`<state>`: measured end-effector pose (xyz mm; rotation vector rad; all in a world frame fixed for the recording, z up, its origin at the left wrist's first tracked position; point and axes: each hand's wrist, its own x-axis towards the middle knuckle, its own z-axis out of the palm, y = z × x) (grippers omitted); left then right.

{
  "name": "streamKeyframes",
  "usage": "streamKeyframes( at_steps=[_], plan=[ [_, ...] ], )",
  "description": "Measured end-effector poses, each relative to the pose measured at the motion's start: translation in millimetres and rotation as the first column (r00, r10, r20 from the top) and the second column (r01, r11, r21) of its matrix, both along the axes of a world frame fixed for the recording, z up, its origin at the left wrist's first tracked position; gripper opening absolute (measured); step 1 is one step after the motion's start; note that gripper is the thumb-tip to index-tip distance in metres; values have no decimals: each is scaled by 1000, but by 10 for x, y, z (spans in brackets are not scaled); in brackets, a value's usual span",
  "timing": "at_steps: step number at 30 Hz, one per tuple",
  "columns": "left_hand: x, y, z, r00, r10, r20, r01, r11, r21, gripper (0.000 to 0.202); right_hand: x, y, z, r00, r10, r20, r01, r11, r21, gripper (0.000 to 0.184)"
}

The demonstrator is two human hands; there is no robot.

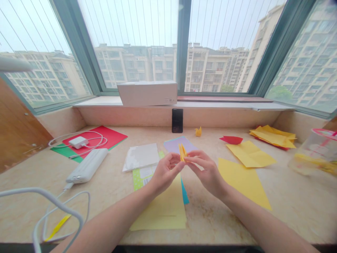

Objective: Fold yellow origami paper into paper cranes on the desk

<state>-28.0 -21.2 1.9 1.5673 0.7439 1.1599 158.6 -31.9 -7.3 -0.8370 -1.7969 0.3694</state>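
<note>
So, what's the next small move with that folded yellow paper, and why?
I'd probably steady the folded yellow paper in the left grip and let the right grip gently adjust one upright flap: both grips already meet at its lower part, and the pointed flaps stand free above the fingers, slightly apart.

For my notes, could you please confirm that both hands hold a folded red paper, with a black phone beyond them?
It isn't red: the head view shows the left hand and right hand holding folded yellow paper, with a black phone beyond.
</note>
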Motion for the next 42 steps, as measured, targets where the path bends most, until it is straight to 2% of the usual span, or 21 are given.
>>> streamKeyframes(
  at_steps=[4, 10, 14, 19, 22, 26, 30, 36, 42],
  plan=[
    [14, 30, 11, 992, -47, 117, 62, 990, -129, 38, 2, 20, -42, 999, -8, 44, 7, 1000, 25, 23],
    [35, 82, 3, 990, -33, 137, 61, 977, -203, 40, 10, 62, -17, 996, -84, 1, 84, 996, 10, 24],
    [43, 102, 12, 988, -54, 148, 83, 976, -201, 42, -2, 97, -27, 989, -103, -110, 92, 991, -95, 33],
    [50, 106, -2, 987, -35, 154, 64, 979, -191, 42, -28, 93, -30, 961, 11, -276, -91, 956, -277, 37],
    [66, 115, -56, 990, -9, 140, 30, 988, -149, 44, -40, 89, -38, 956, 16, -293, -107, 949, -297, 33],
    [83, 132, -132, 990, 79, 121, -72, 996, -59, 42, -63, 74, -50, 965, 13, -262, -96, 947, -306, 31],
    [76, 125, -124, 986, 117, 115, -113, 993, -36, 39, -86, 18, -25, 976, 76, -204, -129, 956, -264, 31],
    [57, 54, -49, 996, 24, 89, -12, 991, -133, 38, -50, -32, 8, 971, 219, -96, -235, 947, -217, 35],
    [38, -24, 8, 996, -72, 46, 77, 992, -97, 35, 4, 7, -11, 992, 122, 17, -121, 990, -75, 24]
  ],
)
